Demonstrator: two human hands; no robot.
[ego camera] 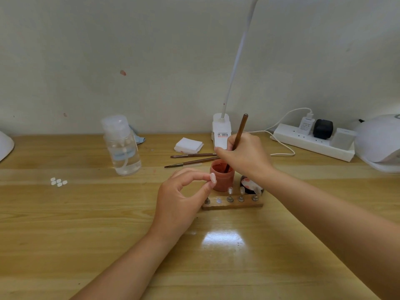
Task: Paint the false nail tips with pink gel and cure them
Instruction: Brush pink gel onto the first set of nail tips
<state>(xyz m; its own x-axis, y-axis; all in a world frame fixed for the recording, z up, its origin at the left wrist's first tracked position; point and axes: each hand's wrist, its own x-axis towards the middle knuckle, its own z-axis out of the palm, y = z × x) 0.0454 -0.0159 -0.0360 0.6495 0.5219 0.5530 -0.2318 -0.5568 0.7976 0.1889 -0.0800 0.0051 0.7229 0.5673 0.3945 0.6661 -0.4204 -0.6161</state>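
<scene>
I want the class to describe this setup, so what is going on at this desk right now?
A person is loading a brush held in the right hand, its tip down in an open pot of pink gel. The left hand pinches one false nail tip beside the pot. Three more tips stand on a wooden holder in front.

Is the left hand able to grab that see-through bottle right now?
Probably not yet. The left hand is busy pinching a nail tip, so it would need to put that down first. The way over to the clear bottle looks free, with only bare table between them.
</scene>
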